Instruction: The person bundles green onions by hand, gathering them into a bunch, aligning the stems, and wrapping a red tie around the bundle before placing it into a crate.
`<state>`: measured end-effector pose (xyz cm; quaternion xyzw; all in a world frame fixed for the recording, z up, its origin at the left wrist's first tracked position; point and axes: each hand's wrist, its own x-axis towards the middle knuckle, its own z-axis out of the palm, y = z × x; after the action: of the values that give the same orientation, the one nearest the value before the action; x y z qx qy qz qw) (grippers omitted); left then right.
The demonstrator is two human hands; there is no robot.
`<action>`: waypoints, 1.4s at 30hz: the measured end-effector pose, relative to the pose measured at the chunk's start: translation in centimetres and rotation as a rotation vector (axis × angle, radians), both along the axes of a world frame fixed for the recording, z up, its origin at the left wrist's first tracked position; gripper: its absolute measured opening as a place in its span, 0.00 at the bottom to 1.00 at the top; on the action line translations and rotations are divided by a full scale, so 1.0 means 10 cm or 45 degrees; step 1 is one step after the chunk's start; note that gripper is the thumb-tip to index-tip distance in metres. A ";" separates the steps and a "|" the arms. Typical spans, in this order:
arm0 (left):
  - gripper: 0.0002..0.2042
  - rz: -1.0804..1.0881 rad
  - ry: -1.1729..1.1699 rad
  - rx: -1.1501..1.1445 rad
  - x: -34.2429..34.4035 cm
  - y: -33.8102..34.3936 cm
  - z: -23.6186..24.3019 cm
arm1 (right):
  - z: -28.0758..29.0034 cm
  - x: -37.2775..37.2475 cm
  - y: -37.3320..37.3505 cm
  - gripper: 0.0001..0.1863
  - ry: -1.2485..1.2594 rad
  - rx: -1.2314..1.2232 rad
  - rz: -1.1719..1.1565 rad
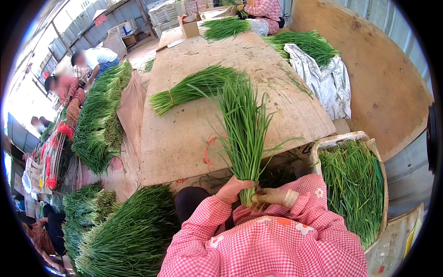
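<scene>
left hand [234, 188] wraps the greens [245, 131] low, by the table [170, 152], right hand [270, 196] at stalk ends, closure unclear; likely light, bendy, easily bruised, best held near the firmer base.

Hard to Make Out

Cannot see all fingers of the left hand [232, 189] behind the green bunch [244, 138]. Cannot make out the white-shirted co-worker [104, 56] above the collar, blurred, nor identify the black object [433, 138] cropped at the right edge.
</scene>
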<state>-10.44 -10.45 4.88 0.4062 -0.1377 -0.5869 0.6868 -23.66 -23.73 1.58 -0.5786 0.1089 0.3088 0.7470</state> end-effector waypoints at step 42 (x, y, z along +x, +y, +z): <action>0.20 0.175 -0.769 0.026 -0.35 -0.13 -0.30 | 0.22 0.29 0.07 0.34 -0.537 -0.307 -0.695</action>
<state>-13.97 -11.74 1.87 0.5773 -0.3018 -0.3932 0.6489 -20.80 -23.00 3.77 -0.6630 0.1384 -0.0430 0.7345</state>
